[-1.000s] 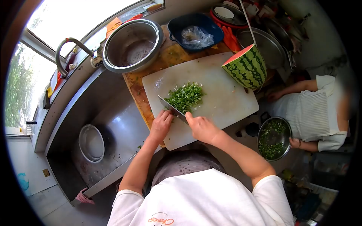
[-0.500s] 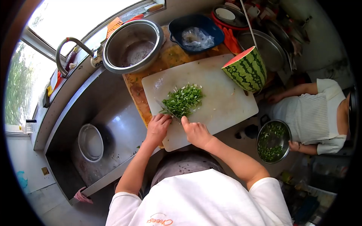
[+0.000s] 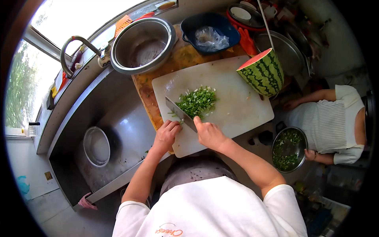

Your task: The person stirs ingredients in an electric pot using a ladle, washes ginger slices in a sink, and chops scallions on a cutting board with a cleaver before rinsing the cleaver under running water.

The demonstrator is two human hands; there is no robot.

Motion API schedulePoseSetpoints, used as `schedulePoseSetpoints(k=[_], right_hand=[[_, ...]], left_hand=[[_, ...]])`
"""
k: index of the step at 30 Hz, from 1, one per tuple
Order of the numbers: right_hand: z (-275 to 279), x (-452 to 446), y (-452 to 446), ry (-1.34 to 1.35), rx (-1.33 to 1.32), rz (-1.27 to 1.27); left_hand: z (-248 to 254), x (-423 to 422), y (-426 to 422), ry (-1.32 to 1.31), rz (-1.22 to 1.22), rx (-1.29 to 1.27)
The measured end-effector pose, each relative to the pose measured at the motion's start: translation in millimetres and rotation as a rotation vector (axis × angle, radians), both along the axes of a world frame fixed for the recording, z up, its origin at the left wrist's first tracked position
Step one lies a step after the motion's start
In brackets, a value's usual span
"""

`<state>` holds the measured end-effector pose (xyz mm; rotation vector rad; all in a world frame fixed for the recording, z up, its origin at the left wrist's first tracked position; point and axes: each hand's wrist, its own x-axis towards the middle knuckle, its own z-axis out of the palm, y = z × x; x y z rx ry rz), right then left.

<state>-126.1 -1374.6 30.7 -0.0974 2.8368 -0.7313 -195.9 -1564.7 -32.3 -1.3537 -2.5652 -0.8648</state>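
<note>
My right hand (image 3: 210, 133) is closed round the handle of a wide knife (image 3: 179, 113), whose blade slants up to the left over the white cutting board (image 3: 237, 106). Beside the blade lies a pile of chopped green onions (image 3: 199, 99). My left hand (image 3: 167, 133) rests with curled fingers at the board's left edge, near the blade. A few uncut green pieces (image 3: 180, 122) show at its fingertips; how far they reach under the fingers is hidden. On the board's right end stands a cut watermelon (image 3: 263, 74).
Behind the board are a steel bowl (image 3: 142, 46) and a blue basin (image 3: 211, 32) with a plastic bag. A sink (image 3: 118, 114) holding a small bowl (image 3: 96, 146) lies left. At right, another person (image 3: 325, 122) holds a bowl of chopped greens (image 3: 289, 150).
The knife blade has come up from the greens, after dipping half a second ago, and shows its flat side again. The whole view has shifted slightly.
</note>
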Motion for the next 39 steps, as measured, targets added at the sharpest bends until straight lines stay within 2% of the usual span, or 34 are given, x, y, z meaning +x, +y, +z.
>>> schedulePoseSetpoints(k=[5,8,11,14,17,18,20,25,28,31,35,39], right_hand=[[17,-4,3,-0.039,-0.017,0.028],[-7,1,-4,0.007,-0.009,-0.041],[-11,0,3,0.044,-0.082,-0.041],[0,1,4,0.08,-0.096,-0.024],[19,-2,2,0.076,-0.058,0.002],[25,-4,1,0.032,-0.039,0.025],[30,-6,-2,-0.058,0.0,0.069],[-2,5,-14,-0.021,0.019,0.036],[0,0,-10,-0.013,-0.011,0.032],[18,-1,-7,-0.016,-0.023,0.056],[8,7,-16,-0.051,0.063,0.071],[-4,10,-17,-0.032,-0.05,0.043]], left_hand=[[-17,-5,11,-0.063,0.074,-0.037],[-12,-7,8,0.041,-0.014,0.063],[3,-6,3,-0.026,0.198,0.155],[12,-15,6,-0.036,0.288,0.116],[-5,-10,0,-0.148,0.164,0.145],[-10,-4,2,-0.207,0.221,0.196],[-10,0,3,-0.21,0.226,0.201],[-15,3,5,-0.094,0.184,0.172],[-14,7,-1,-0.288,0.259,0.334],[-5,13,-6,-0.301,0.338,0.351],[-11,14,-2,-0.045,0.251,0.217],[-26,20,-3,-0.364,0.364,0.338]])
